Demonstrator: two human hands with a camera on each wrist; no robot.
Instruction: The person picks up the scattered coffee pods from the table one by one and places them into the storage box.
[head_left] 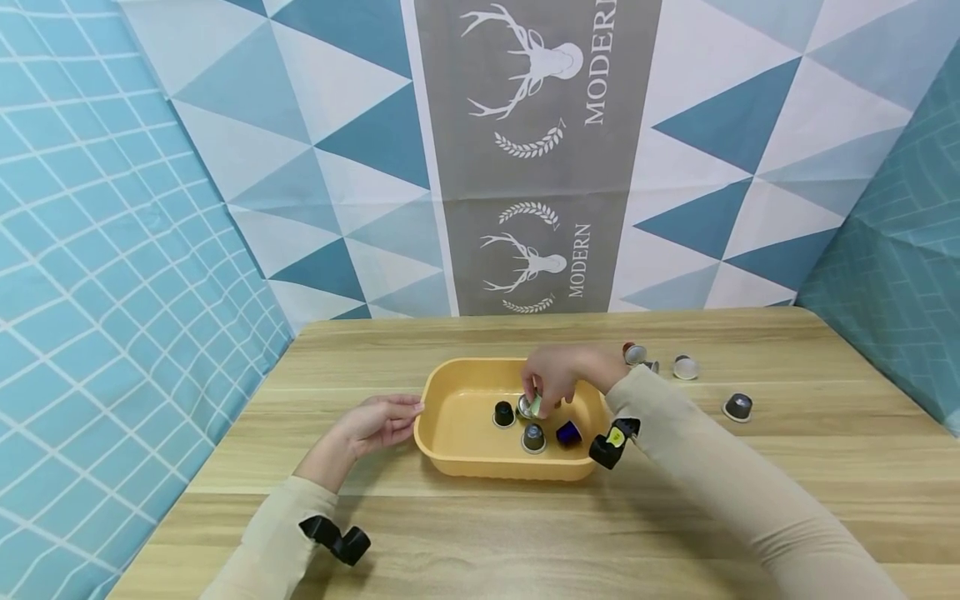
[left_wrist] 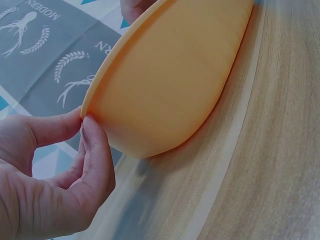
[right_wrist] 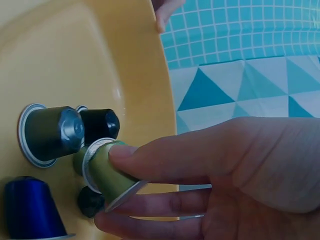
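Note:
My left hand (head_left: 378, 425) pinches the left rim of the yellow plastic tub (head_left: 487, 468), thumb and forefinger on either side of the edge in the left wrist view. Over the tub's right half, my right hand (head_left: 558, 375) holds a green coffee capsule (right_wrist: 117, 175) between thumb and fingers. Below it in the tub lie a black capsule (head_left: 504, 414), a grey capsule (head_left: 533, 437) and a dark blue capsule (head_left: 568, 433), the blue one tipped over. Another silver-rimmed capsule (head_left: 523, 406) is partly hidden behind the green one.
Right of the tub on the wooden table (head_left: 480, 542) stands a dark grey capsule (head_left: 738, 406). Farther back lies a capsule with its pale lid showing (head_left: 686, 367), and near my right sleeve several more cluster, including a reddish one (head_left: 628, 348). Patterned cloth hangs behind.

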